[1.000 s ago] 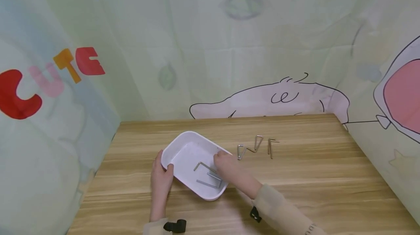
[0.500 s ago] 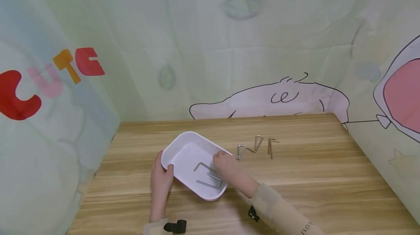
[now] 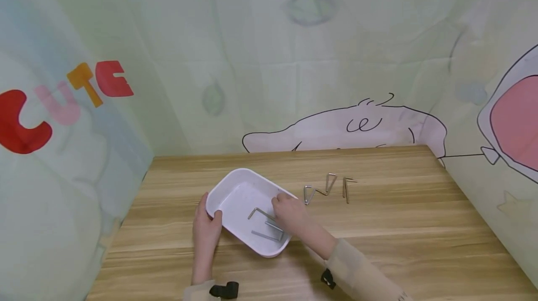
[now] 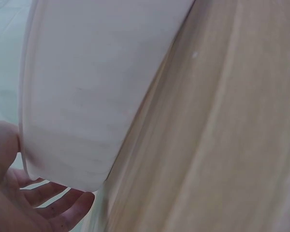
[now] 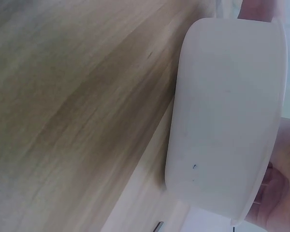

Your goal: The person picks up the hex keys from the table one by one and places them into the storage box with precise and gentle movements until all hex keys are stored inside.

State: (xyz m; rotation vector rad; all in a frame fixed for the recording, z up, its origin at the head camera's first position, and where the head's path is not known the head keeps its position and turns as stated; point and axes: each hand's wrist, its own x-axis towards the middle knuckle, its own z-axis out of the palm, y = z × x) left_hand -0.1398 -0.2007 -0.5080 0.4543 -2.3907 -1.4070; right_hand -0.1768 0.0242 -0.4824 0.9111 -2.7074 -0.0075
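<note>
White tray (image 3: 237,200) is located left of centre on the wooden table (image 3: 428,226), set at a slant. Its left corner is gripped by the left hand (image 3: 207,224): the thumb is hooked over the rim and the fingers are laid along the outer wall, as confirmed in the left wrist view. The right hand (image 3: 290,212) is placed over the right end of the tray, fingers curled inside the rim; whether anything is pinched there cannot be told, the fingertips being hidden.

Inside the tray, near the right hand, a brass-toned bent rod (image 3: 265,213) is seen, its far end covered by the hand. Grey rods (image 3: 265,235) are found just beside it, on the near side. Right of the tray, further bent metal pieces (image 3: 328,182) are laid on the table; a brownish angled piece (image 3: 347,190) is placed rightmost. A black strap (image 3: 224,290) is worn at the left sleeve.
</note>
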